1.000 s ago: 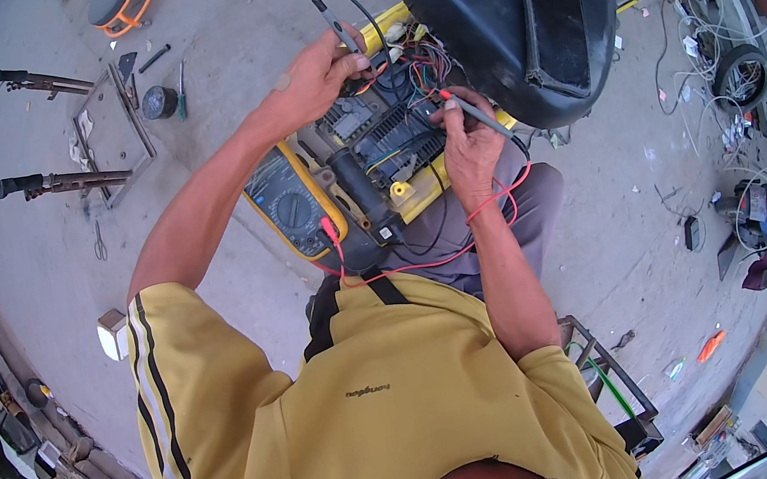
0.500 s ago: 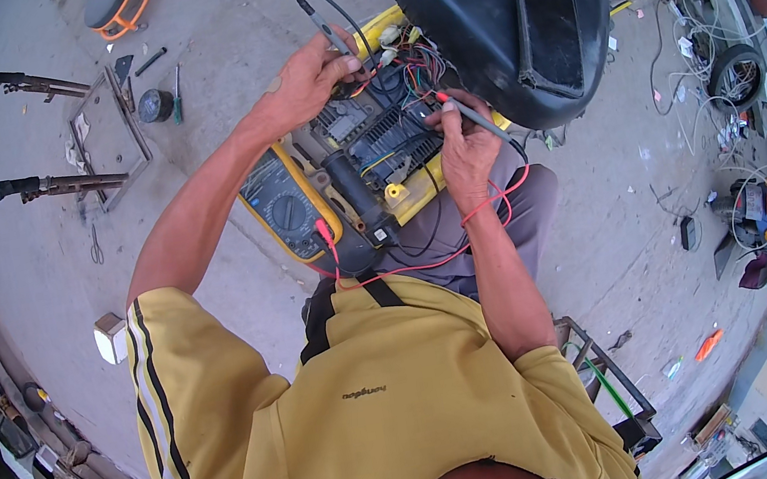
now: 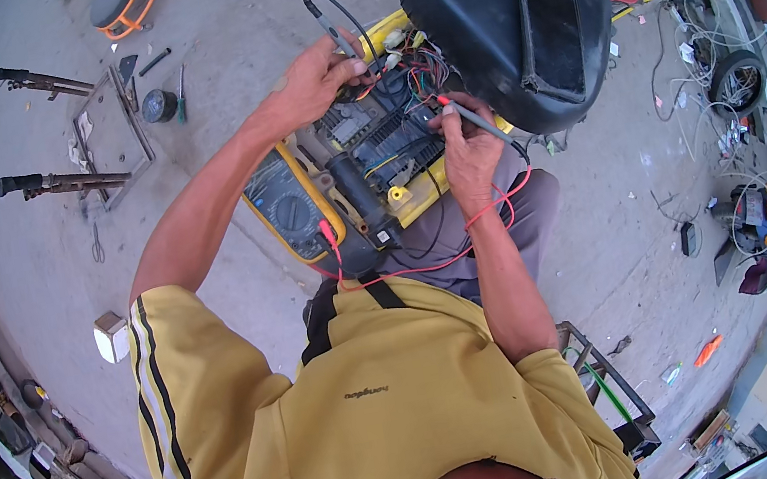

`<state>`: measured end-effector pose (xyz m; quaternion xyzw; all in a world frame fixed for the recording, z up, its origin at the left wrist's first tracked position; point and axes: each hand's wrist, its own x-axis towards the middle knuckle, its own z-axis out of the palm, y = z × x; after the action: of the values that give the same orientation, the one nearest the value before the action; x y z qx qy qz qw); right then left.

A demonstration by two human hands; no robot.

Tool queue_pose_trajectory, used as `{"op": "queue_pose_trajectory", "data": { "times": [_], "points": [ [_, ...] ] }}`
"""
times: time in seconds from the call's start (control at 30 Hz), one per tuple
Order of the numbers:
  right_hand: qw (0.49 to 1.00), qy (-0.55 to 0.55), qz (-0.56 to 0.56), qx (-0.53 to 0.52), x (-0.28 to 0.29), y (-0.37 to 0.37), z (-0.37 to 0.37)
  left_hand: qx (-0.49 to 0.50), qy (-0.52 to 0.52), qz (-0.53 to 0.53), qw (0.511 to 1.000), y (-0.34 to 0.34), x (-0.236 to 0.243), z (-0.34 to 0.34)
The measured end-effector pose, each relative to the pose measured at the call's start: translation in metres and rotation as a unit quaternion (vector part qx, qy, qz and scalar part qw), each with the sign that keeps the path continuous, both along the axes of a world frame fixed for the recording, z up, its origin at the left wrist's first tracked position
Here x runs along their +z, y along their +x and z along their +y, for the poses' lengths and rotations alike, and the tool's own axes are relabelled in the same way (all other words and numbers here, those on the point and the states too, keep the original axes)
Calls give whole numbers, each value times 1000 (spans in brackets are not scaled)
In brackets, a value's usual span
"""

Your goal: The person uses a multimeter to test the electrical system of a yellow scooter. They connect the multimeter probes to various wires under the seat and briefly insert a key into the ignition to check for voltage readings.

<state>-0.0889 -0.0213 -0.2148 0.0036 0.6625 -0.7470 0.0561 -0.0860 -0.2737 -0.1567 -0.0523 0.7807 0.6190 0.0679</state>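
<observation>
My left hand [image 3: 326, 75] grips a grey-and-black test probe [image 3: 329, 28] over a yellow-cased machine [image 3: 418, 191] with exposed boards and a bundle of coloured wires [image 3: 416, 69]. My right hand [image 3: 472, 149] is closed on a red-tipped probe [image 3: 479, 119] just below those wires; the red lead crosses my right forearm. Where the probe tips touch, I cannot make out. A yellow-and-grey multimeter [image 3: 286, 205] lies left of the boards with a red plug in it. A black welding mask [image 3: 477, 11] sits over the machine's upper right.
Metal frames [image 3: 131, 165] with tubes, a round tin [image 3: 159, 105] and tools lie on the concrete floor [image 3: 221, 358] at left. An orange-legged stool [image 3: 123, 4] stands behind. Tangled cables, a tyre [image 3: 736, 84] and parts line the right side; another metal frame [image 3: 609, 374] stands near my right elbow.
Both hands have shifted very slightly, still holding the probes in about the same places. The mask and machine appear marginally lower in view than half a second ago.
</observation>
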Motion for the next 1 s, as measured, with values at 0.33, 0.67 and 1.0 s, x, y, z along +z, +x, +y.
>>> {"op": "queue_pose_trajectory", "data": {
  "times": [0.33, 0.67, 1.0],
  "points": [
    [1000, 15, -19, 16, 12, -3, -4, -5, 28, 20, 999, -2, -18, -2],
    [996, 70, 34, 45, 9, -4, -7, -9, 38, 9, 999, -2, -14, -1],
    [999, -8, 16, 36, 10, 3, -5, -1, 53, 9, 999, -1, -23, -4]
  ]
}}
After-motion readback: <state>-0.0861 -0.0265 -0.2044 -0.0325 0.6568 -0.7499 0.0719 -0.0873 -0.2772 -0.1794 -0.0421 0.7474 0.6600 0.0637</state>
